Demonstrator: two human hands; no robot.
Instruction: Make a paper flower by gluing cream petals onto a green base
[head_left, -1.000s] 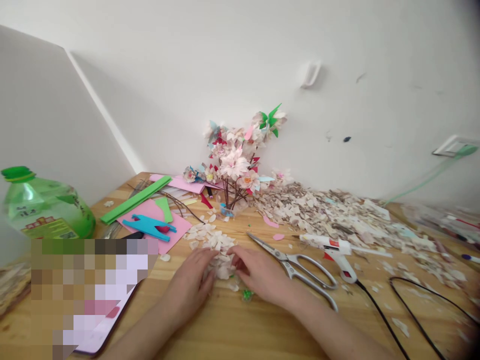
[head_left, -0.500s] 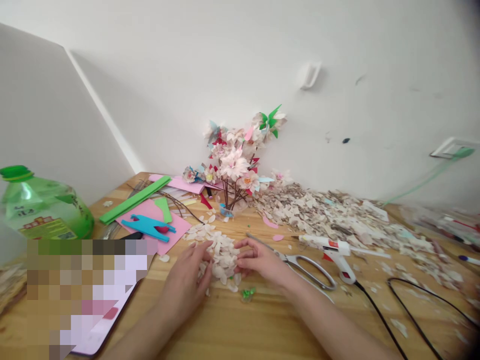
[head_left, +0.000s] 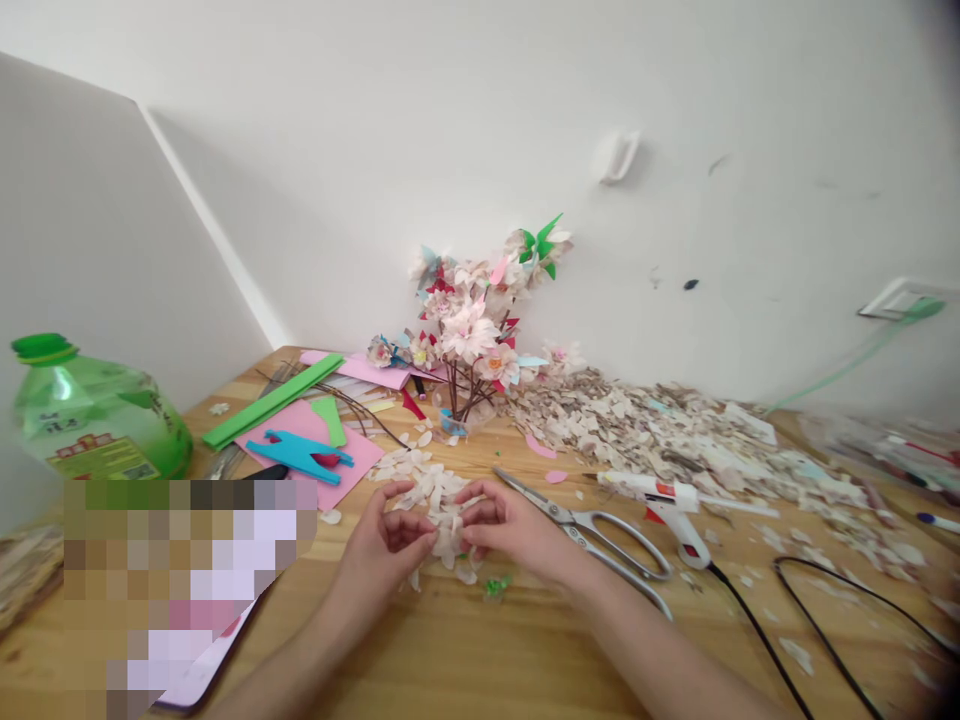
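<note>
A loose heap of white petals lies on the wooden table in front of me. My left hand is at the heap's left side, its fingers curled and its thumb brought toward them. Opposite, my right hand has its fingers bent and pressed in from the right. Between both sets of fingertips are a few white petals, gripped at the edges; the exact contact is partly hidden. A small clump of green bits sits just in front of the right hand.
Scissors and a glue gun with a black cord lie to the right. Behind stands a bunch of handmade flowers, beside a pile of scraps. Leftward are coloured paper, a blue clip-like piece and a green bottle.
Both hands have drawn closer together over the heap. Their fingers have curled in on the petals, and the left thumb has come up to its fingertips.
</note>
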